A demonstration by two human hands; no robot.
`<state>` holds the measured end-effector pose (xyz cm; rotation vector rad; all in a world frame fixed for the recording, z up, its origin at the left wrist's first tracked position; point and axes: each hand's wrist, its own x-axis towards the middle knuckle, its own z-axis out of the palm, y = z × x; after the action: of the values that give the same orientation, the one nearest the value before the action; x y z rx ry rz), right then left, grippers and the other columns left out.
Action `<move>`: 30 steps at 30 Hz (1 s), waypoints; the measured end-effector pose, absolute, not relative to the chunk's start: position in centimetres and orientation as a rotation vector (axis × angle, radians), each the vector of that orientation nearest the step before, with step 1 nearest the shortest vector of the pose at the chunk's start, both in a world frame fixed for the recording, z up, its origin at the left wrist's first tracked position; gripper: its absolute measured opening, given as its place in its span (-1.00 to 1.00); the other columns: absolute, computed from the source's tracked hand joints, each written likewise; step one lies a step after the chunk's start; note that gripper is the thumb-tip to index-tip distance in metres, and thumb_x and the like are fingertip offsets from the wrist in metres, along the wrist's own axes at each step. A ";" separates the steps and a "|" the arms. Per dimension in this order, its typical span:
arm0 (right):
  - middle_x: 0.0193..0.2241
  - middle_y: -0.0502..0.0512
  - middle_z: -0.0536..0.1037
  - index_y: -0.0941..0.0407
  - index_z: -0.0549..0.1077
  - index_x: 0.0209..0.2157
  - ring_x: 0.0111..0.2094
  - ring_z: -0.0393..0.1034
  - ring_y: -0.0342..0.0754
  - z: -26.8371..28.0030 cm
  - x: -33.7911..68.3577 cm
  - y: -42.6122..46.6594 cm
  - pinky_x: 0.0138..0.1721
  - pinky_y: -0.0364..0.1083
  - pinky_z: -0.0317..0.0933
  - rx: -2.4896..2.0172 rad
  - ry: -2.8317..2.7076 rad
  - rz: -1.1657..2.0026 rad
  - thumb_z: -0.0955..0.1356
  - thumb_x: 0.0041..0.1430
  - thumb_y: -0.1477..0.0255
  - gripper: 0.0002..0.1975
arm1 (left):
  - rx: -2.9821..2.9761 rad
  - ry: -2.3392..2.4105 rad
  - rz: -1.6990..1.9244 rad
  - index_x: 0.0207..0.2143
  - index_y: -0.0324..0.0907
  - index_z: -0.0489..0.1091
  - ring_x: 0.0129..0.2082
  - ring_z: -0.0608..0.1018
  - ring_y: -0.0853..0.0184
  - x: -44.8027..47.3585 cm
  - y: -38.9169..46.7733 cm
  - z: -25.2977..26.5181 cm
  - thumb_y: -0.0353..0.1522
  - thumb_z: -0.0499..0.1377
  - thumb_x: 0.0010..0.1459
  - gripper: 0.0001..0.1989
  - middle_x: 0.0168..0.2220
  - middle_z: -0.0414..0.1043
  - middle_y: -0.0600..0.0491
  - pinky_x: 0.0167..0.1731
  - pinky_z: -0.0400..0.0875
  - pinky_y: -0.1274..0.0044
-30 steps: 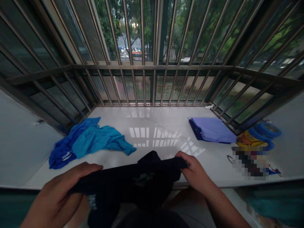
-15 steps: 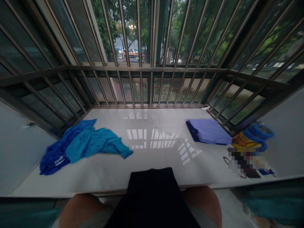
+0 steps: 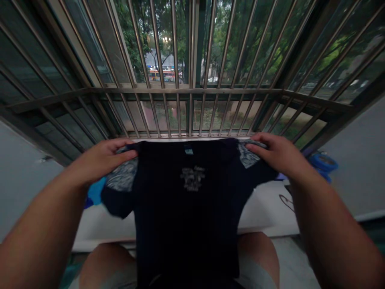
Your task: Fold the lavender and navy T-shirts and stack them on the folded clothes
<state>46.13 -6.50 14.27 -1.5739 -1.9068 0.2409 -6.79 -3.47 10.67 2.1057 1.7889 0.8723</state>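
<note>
A dark navy T-shirt (image 3: 186,212) hangs spread between my two hands, its neckline toward the window and its lower part falling over my lap. Grey patterned patches mark both shoulders, and small pale print shows below the collar tag. My left hand (image 3: 104,158) pinches the left shoulder, thumb on top. At the other shoulder, my right hand (image 3: 275,150) grips the cloth the same way. Behind my left forearm, part of a bright blue garment (image 3: 96,190) shows on the ledge. Most of that pile is hidden.
A white glossy ledge (image 3: 264,208) runs under the shirt to a barred window (image 3: 191,90). At the right stands a blue container (image 3: 324,162), partly behind my arm, with a cord loop (image 3: 285,202) nearby. White walls close both sides.
Both hands have come into view, holding the navy T-shirt stretched out over the ledge. Earlier only a dark bundle of cloth showed at my lap. The shirt and arms now cover most of the ledge.
</note>
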 end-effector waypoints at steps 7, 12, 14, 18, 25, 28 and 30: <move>0.14 0.42 0.57 0.20 0.48 0.21 0.14 0.46 0.25 2.5 42.1 0.8 0.17 0.12 0.31 -1.950 -1.905 -0.168 0.39 0.38 0.43 -0.59 | 2.247 2.053 0.476 0.35 -0.23 0.34 0.33 0.48 0.01 0.9 2.2 0.4 -0.27 0.18 0.41 -0.48 0.32 0.46 -0.25 0.34 0.34 0.22; 0.32 0.42 0.47 0.19 0.43 0.32 0.33 0.35 0.26 -8.7 37.3 -4.9 0.34 0.19 0.21 -1.928 -2.151 0.096 0.37 0.43 0.35 -0.51 | 2.162 1.997 0.217 0.41 -0.12 0.34 0.44 0.39 -0.05 3.2 -1.2 -10.2 -0.19 0.10 0.46 -0.46 0.46 0.33 -0.22 0.38 0.27 0.10; 0.47 0.39 0.30 0.14 0.33 0.43 0.46 0.18 0.36 -12.7 36.2 -7.4 0.40 0.35 0.11 -2.043 -2.173 0.190 0.36 0.45 0.28 -0.39 | 2.093 2.029 0.139 0.43 -0.09 0.33 0.47 0.32 -0.17 2.3 -2.7 -12.9 -0.17 0.09 0.47 -0.44 0.50 0.26 -0.26 0.37 0.24 -0.06; 0.59 0.27 0.05 0.06 0.17 0.55 0.59 -0.10 0.33 -17.6 35.9 -10.7 0.51 0.43 -0.17 -2.113 -2.180 0.260 0.26 0.54 0.17 -0.34 | 2.061 2.021 0.089 0.48 0.04 0.28 0.58 0.12 -0.13 -1.9 -4.0 -15.5 -0.19 -0.02 0.51 -0.45 0.58 0.11 -0.10 0.45 -0.01 -0.19; 0.60 0.25 0.00 0.07 0.16 0.56 0.61 -0.17 0.31 -18.2 34.9 -12.3 0.54 0.43 -0.29 -2.048 -2.186 0.297 0.26 0.51 0.14 -0.30 | 1.951 2.185 0.113 0.23 -0.26 0.50 0.39 0.39 -0.29 -5.5 -2.8 -13.1 -0.28 0.00 0.48 -0.55 0.35 0.44 -0.32 0.28 0.23 -0.22; 0.59 0.24 0.00 0.06 0.16 0.56 0.61 -0.17 0.31 -18.1 33.7 -13.0 0.54 0.45 -0.29 -1.968 -2.255 0.333 0.27 0.50 0.15 -0.29 | 1.906 2.297 0.138 -0.01 -0.40 0.59 0.26 0.49 -0.31 -2.7 -2.0 -12.6 -0.03 -0.06 0.51 -0.36 0.15 0.52 -0.42 0.17 0.39 -0.09; 0.59 0.23 0.00 0.05 0.15 0.56 0.61 -0.17 0.30 -18.0 33.0 -13.5 0.54 0.45 -0.28 -1.907 -2.292 0.353 0.28 0.49 0.17 -0.29 | 1.879 2.333 0.143 -0.03 -0.39 0.60 0.23 0.50 -0.28 -0.3 -1.4 -12.8 0.12 0.01 0.42 -0.27 0.12 0.51 -0.45 0.14 0.46 0.02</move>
<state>33.04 -13.47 -18.02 -1.9070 -2.2924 0.3526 -0.32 -1.43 -12.83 1.8789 2.3325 0.1430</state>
